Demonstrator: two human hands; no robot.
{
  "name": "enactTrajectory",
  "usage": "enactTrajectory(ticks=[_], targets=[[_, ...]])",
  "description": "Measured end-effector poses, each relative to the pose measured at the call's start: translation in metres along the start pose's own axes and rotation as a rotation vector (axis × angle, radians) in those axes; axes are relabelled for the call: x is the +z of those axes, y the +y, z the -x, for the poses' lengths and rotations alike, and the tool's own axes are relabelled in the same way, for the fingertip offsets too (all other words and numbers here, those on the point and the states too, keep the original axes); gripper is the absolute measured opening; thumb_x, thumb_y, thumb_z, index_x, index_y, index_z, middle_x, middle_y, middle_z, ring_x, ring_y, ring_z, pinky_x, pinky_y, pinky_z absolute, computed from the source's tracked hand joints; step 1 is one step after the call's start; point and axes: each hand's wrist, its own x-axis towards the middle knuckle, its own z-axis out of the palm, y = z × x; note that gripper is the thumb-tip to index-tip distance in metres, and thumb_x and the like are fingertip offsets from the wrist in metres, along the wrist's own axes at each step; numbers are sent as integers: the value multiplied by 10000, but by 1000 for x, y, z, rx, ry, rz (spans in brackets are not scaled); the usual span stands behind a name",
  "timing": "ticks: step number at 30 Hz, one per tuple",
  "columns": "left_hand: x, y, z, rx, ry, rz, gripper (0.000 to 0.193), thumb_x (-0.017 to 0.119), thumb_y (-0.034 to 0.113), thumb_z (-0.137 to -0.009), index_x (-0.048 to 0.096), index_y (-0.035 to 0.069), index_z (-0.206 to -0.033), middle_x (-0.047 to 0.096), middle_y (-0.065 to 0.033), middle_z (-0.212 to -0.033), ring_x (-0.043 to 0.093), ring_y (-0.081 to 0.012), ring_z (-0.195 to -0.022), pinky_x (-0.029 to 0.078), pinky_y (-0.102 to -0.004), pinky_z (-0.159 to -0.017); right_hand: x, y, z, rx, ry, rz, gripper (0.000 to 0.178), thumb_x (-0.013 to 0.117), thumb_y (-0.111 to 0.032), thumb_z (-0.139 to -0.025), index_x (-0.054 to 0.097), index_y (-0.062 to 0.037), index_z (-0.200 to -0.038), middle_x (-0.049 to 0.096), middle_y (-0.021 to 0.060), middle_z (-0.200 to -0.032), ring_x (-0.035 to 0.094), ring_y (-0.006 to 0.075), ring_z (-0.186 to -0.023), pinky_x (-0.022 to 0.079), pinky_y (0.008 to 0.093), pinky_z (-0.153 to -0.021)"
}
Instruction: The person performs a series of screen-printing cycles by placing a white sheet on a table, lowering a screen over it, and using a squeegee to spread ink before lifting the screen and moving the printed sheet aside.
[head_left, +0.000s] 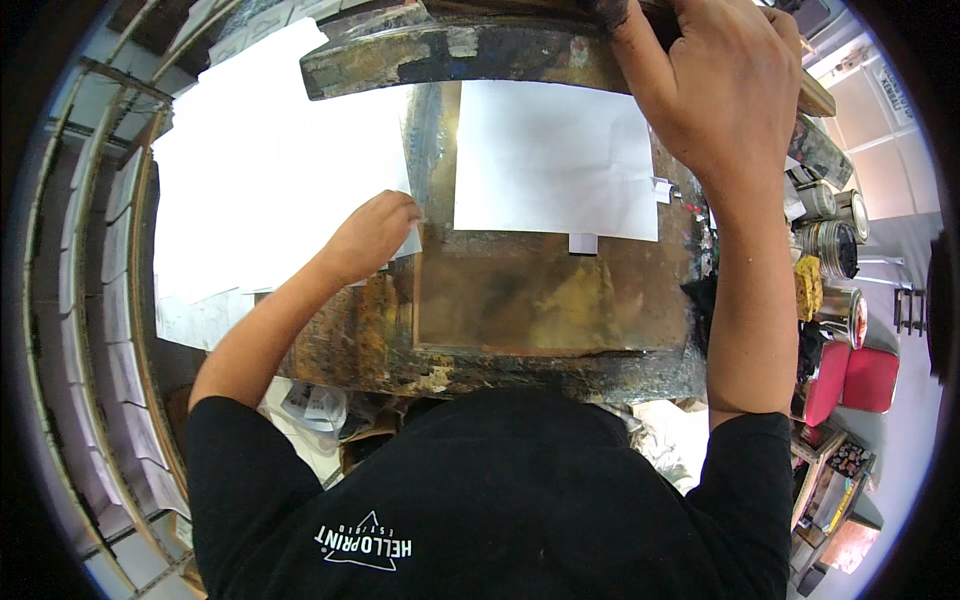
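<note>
A large pile of white paper sheets (270,170) lies on the left of the work table. At its right edge rests my left hand (375,238), fingers curled together on a sheet's corner. A single white sheet (555,160) lies flat on the brown, ink-stained board (480,300), beside small paper tabs at its near edge and right side. Across the sheet's far edge passes a thick, paint-spattered wooden frame (470,55). My right hand (735,85) grips that frame at its right part, thumb toward me; its fingertips are partly out of view.
Metal drying racks (90,270) stand along the left. Several cans (828,248), a yellow cloth (808,288) and a red chair (865,380) are at the right. A dark rag (702,305) hangs by the board's right edge. Plastic bags (318,408) lie below the table.
</note>
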Motion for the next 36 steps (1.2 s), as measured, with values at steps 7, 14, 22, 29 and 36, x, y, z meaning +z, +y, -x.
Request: enactTrajectory(ticks=[7, 14, 22, 29, 36], targets=[[-20, 70, 72, -752, 615, 659, 165, 586, 108, -1111, 664, -37, -1126, 666, -154, -1117, 649, -282, -983, 529, -381, -888, -3, 9, 10, -137, 73, 134, 351, 598, -470, -1043, 685, -131, -1055, 697, 79, -978, 640, 278, -941, 434, 450, -879], [15, 187, 259, -1634, 869, 408, 231, 618, 181, -1095, 671, -43, -1083, 692, -163, -998, 676, -269, -896, 544, -381, -839, 0, 19, 13, -125, 17, 308, 462, 564, -480, -1089, 736, -164, -1379, 766, 148, -1300, 715, 327, -1218, 447, 471, -1100], [116, 189, 341, -1964, 582, 287, 277, 681, 205, -969, 732, -66, -979, 746, -249, -903, 729, -399, -877, 562, -469, -837, 6, 21, 15, -96, 38, 341, 461, 622, -465, -1055, 730, -166, -1389, 775, 127, -1272, 731, 325, -1181, 479, 486, -1084], [102, 166, 300, -1986, 1461, 1536, 569, 655, 389, -1107, 598, -94, -1403, 662, -216, -1381, 646, -317, -1253, 526, -461, -1081, -2, 8, 21, -149, 49, 179, 343, 663, -347, -1004, 743, -86, -1212, 762, 129, -1092, 708, 325, -1085, 454, 476, -1005], [-64, 163, 224, -1726, 374, 734, 503, 628, 436, -1106, 765, -45, -1157, 742, -270, -1145, 720, -349, -1090, 534, -450, -948, -12, 2, 0, -122, 44, 120, 377, 664, -391, -1005, 756, -78, -1194, 761, 129, -1036, 711, 335, -1059, 443, 474, -966]])
